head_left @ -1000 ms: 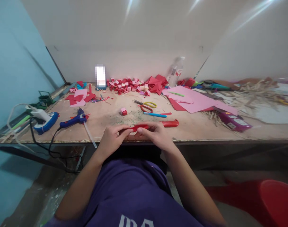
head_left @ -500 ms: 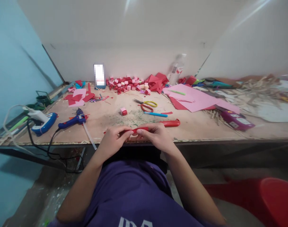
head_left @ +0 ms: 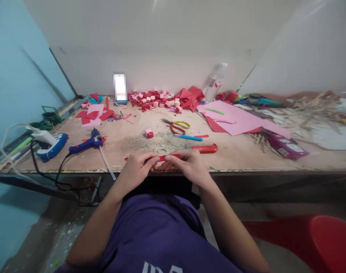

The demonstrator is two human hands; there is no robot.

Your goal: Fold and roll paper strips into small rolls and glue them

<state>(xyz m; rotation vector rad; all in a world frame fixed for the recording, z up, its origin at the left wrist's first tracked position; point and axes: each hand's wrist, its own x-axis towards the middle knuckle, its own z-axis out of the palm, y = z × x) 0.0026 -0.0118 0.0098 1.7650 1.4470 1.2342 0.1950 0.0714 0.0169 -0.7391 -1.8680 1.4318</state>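
Two hands work over the near edge of the tabletop (head_left: 241, 161), with one narrow red strip (head_left: 164, 157) stretched between them. The left hand (head_left: 137, 165) has its grip, thumb against fingers, pinched on the strip's left part; the right hand (head_left: 190, 163) pinches it farther right in the same manner. Just beyond the right hand lies one red handle (head_left: 207, 148), its left end partly hidden. Beyond the strip are green shavings (head_left: 161, 141) and one loose cube (head_left: 149, 133); to their right, one pair of scissors (head_left: 180, 126) and one blue pen (head_left: 188, 137). The main gap for moving leftward runs between the cube and one glue gun (head_left: 87, 145), whose single pale stick (head_left: 107, 163) reaches past the near edge. Rightward, a stretch of wood separates the handle from one purple packet (head_left: 288, 146). Along the far edge stand one phone (head_left: 120, 89) and one bottle (head_left: 216, 83), with a heap of cubes (head_left: 154, 100), too crowded to count, between them. One green pen (head_left: 215, 111) lies on pink paper (head_left: 235, 121), far right of the scissors.
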